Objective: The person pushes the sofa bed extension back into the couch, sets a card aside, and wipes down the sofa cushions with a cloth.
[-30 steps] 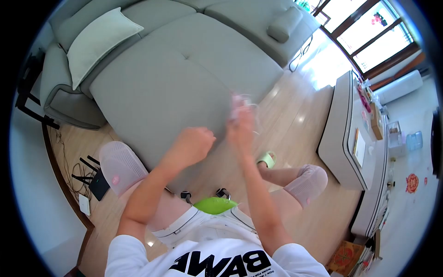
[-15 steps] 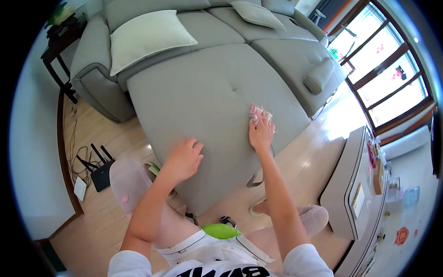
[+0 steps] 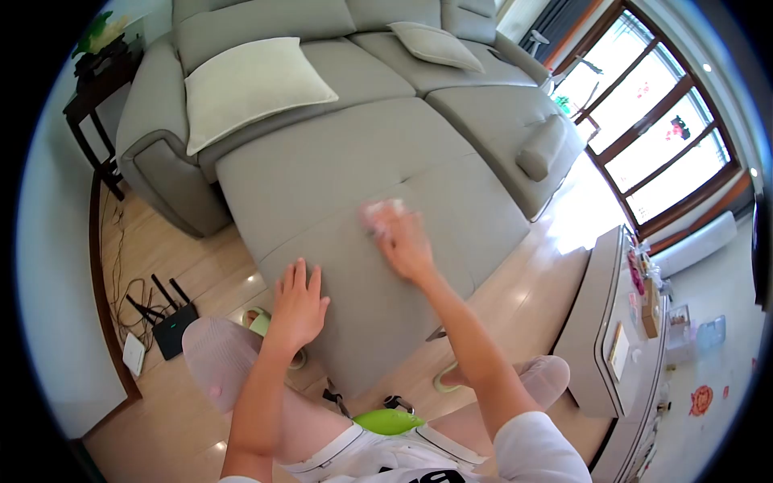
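Observation:
Under the fingers of my right hand (image 3: 403, 240) is a crumpled pink and white cloth (image 3: 382, 214), pressed on the grey padded surface (image 3: 322, 185) near its middle. Motion blurs the cloth and the fingertips. My left hand (image 3: 298, 307) rests flat with spread fingers at the near left edge of the same surface and holds nothing.
A grey sofa (image 3: 378, 60) with a pale pillow (image 3: 250, 84) and a second cushion (image 3: 435, 44) stands behind. A black router (image 3: 173, 328) and cables lie on the left floor. At right stands a long cabinet (image 3: 592, 322).
My right hand first came down onto the grey surface with the cloth, then moved left across it. My left hand lowered onto the near left edge and its fingers spread. The view shifted.

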A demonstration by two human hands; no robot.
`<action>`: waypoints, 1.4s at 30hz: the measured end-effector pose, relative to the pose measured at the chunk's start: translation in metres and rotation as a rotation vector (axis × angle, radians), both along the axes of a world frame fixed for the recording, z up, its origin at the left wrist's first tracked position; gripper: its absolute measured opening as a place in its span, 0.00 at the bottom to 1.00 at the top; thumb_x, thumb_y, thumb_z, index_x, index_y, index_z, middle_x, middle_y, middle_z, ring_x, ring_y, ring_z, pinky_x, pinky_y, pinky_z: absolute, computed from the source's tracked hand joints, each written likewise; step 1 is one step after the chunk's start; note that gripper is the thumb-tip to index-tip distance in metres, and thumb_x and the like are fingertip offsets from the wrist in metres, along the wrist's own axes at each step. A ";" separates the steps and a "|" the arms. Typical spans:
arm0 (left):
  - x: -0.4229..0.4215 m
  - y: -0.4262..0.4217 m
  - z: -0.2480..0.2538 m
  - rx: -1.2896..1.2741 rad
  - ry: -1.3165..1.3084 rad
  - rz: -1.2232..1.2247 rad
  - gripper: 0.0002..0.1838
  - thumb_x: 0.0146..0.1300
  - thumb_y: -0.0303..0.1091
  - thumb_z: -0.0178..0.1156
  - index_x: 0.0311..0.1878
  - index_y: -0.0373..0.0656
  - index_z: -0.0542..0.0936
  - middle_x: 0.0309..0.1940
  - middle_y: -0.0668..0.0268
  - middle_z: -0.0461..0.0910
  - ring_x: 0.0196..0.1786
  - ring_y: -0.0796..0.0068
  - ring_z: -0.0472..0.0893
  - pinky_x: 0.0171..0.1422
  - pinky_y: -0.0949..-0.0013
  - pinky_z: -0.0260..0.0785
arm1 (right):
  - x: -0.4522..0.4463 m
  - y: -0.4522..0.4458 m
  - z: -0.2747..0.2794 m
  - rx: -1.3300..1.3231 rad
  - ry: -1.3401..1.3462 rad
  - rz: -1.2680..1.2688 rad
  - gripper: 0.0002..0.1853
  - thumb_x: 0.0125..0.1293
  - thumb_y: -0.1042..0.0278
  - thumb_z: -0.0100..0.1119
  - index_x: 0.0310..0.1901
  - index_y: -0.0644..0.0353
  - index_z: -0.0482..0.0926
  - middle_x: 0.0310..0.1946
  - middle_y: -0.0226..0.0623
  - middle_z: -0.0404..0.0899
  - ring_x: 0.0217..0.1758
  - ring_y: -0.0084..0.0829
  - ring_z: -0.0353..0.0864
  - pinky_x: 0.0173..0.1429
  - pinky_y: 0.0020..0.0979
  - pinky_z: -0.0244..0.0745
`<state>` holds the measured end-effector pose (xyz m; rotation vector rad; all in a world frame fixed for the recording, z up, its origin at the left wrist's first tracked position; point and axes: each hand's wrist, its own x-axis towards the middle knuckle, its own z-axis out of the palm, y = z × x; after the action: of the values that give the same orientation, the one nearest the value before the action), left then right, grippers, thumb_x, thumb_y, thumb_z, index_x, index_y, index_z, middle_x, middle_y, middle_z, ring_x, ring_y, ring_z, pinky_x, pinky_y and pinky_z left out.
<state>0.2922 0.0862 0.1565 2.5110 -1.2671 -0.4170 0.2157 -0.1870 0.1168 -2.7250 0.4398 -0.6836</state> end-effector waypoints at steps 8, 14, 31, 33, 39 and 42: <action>0.002 -0.027 -0.010 -0.113 -0.042 -0.004 0.32 0.73 0.38 0.55 0.75 0.34 0.60 0.78 0.42 0.54 0.80 0.44 0.54 0.80 0.38 0.49 | 0.017 0.048 0.032 -0.181 0.108 0.074 0.24 0.68 0.62 0.56 0.65 0.58 0.74 0.67 0.46 0.71 0.71 0.53 0.66 0.70 0.51 0.61; -0.003 -0.070 -0.010 -0.353 0.012 -0.121 0.30 0.74 0.36 0.51 0.75 0.34 0.62 0.76 0.46 0.60 0.78 0.47 0.60 0.80 0.40 0.51 | -0.073 0.107 0.006 0.144 0.127 0.448 0.21 0.65 0.66 0.60 0.59 0.61 0.77 0.65 0.46 0.74 0.78 0.49 0.60 0.83 0.55 0.46; -0.024 -0.206 -0.027 -0.280 -0.239 -0.536 0.33 0.72 0.44 0.55 0.75 0.37 0.63 0.78 0.54 0.59 0.81 0.49 0.54 0.83 0.39 0.40 | -0.168 -0.161 -0.024 0.113 0.052 -0.430 0.27 0.70 0.66 0.58 0.71 0.52 0.69 0.74 0.41 0.66 0.78 0.54 0.60 0.81 0.54 0.52; -0.007 -0.250 -0.018 -0.280 -0.230 -0.629 0.33 0.72 0.43 0.56 0.75 0.39 0.64 0.78 0.55 0.60 0.80 0.51 0.56 0.83 0.40 0.42 | -0.160 -0.145 -0.020 0.125 0.062 -0.426 0.29 0.68 0.67 0.60 0.71 0.51 0.69 0.74 0.39 0.66 0.78 0.53 0.59 0.81 0.54 0.51; 0.047 -0.411 -0.019 -0.303 -0.227 -0.823 0.32 0.73 0.43 0.54 0.76 0.41 0.64 0.78 0.55 0.59 0.80 0.50 0.56 0.83 0.39 0.41 | -0.184 -0.190 -0.004 0.095 0.134 -0.202 0.36 0.52 0.78 0.65 0.67 0.46 0.74 0.73 0.34 0.68 0.78 0.52 0.60 0.81 0.58 0.50; 0.064 -0.470 -0.029 -0.330 -0.238 -0.788 0.30 0.75 0.43 0.52 0.75 0.40 0.64 0.78 0.56 0.59 0.80 0.50 0.56 0.83 0.39 0.41 | -0.182 -0.204 -0.005 0.034 0.209 -0.392 0.35 0.51 0.78 0.64 0.65 0.46 0.77 0.73 0.33 0.68 0.79 0.51 0.60 0.79 0.61 0.50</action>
<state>0.3564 -0.3835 0.1273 1.7462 -2.1945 -0.0470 0.0332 -0.3912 0.1115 -2.7116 1.0433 -0.4723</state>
